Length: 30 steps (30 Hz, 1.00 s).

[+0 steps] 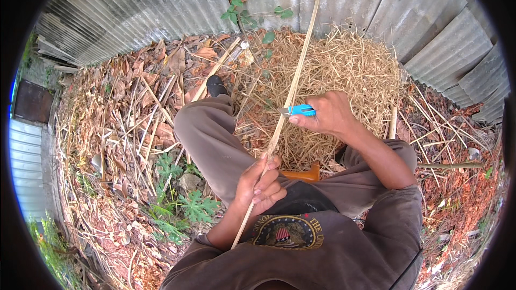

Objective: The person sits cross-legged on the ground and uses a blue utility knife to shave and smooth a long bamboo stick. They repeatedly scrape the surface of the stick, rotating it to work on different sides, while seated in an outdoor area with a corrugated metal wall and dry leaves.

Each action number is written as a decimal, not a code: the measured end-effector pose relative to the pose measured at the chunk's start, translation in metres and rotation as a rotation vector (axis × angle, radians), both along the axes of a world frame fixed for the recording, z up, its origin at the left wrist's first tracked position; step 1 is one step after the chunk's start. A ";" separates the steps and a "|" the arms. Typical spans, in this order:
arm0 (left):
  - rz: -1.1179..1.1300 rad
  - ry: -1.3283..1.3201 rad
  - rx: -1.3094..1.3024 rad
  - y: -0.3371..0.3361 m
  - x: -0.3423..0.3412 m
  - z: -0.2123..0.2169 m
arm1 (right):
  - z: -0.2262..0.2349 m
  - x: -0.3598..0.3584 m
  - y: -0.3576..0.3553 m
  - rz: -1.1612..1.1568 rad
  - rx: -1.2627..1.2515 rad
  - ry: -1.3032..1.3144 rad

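A long, pale split strip of bamboo or wood (294,83) slants from my lap up toward the metal fence. My left hand (260,187) is closed around its lower part, close to my shirt. In my right hand (329,114) is a utility knife with a blue handle (302,110). The knife's short blade lies against the strip, partway up its length. Beneath and beyond the strip spreads a heap of dry straw-like shavings (349,75).
A corrugated metal fence (344,0) curves along the back. Dry leaves and sticks (134,107) cover the ground at left; more thin sticks (441,123) lie at right. An orange object (302,174) sits between my legs. Green plants (196,204) grow at lower left.
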State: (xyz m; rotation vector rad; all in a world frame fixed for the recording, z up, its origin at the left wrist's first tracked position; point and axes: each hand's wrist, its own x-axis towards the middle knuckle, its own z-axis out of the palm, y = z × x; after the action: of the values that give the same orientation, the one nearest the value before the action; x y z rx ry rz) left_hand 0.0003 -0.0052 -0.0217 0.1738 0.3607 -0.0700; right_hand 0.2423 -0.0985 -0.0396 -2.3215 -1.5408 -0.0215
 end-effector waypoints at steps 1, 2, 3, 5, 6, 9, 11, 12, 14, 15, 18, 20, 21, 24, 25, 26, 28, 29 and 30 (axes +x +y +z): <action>0.003 0.030 0.035 0.001 0.001 0.002 | -0.001 0.003 0.000 0.030 0.058 -0.043; -0.012 0.037 0.052 0.000 0.000 0.004 | -0.003 0.009 -0.002 0.059 0.115 -0.082; -0.027 0.043 0.068 0.000 -0.001 0.005 | -0.004 0.014 -0.003 0.088 0.172 -0.122; -0.049 0.063 0.096 -0.001 -0.001 0.009 | -0.004 0.029 -0.005 0.037 0.215 -0.196; -0.056 0.077 0.107 -0.002 -0.001 0.012 | -0.004 0.034 -0.005 0.013 0.237 -0.237; -0.088 0.095 0.135 -0.004 -0.005 0.018 | -0.001 0.049 -0.002 -0.172 0.154 -0.122; -0.136 0.096 0.127 -0.008 -0.010 0.018 | 0.001 0.081 -0.005 -0.302 0.121 -0.107; -0.172 0.100 0.108 -0.012 -0.014 0.017 | -0.001 0.107 -0.018 -0.336 0.098 -0.118; -0.207 0.091 0.106 -0.015 -0.019 0.017 | -0.002 0.128 -0.025 -0.368 0.091 -0.175; -0.215 0.082 0.119 -0.016 -0.022 0.017 | -0.001 0.131 -0.025 -0.376 0.101 -0.220; -0.275 0.062 0.144 -0.020 -0.042 0.015 | 0.010 0.162 -0.039 -0.549 0.127 -0.239; -0.344 0.050 0.176 -0.021 -0.055 0.018 | 0.007 0.200 -0.067 -0.734 0.127 -0.177; -0.360 0.054 0.183 -0.022 -0.062 0.015 | 0.008 0.207 -0.075 -0.736 0.093 -0.198; -0.390 0.071 0.196 -0.020 -0.075 0.008 | 0.000 0.218 -0.090 -0.726 0.028 -0.263; -0.383 0.076 0.201 -0.020 -0.075 0.007 | -0.007 0.222 -0.091 -0.705 0.041 -0.288; -0.376 0.086 0.208 -0.020 -0.076 0.008 | -0.015 0.225 -0.090 -0.684 0.055 -0.308; -0.407 0.047 0.239 -0.015 -0.079 0.009 | -0.025 0.247 -0.097 -0.939 -0.063 -0.127; -0.422 0.025 0.252 -0.013 -0.084 0.008 | -0.031 0.263 -0.109 -1.173 -0.053 -0.009; -0.442 0.091 0.348 -0.018 -0.100 0.012 | -0.037 0.277 -0.146 -1.266 -0.040 0.102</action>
State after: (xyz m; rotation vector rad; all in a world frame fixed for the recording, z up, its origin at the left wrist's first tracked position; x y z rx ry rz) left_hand -0.0998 -0.0228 -0.0102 0.5949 0.4183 -0.4535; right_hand 0.5198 -0.2442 -0.0766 -2.8338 0.1589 -0.1760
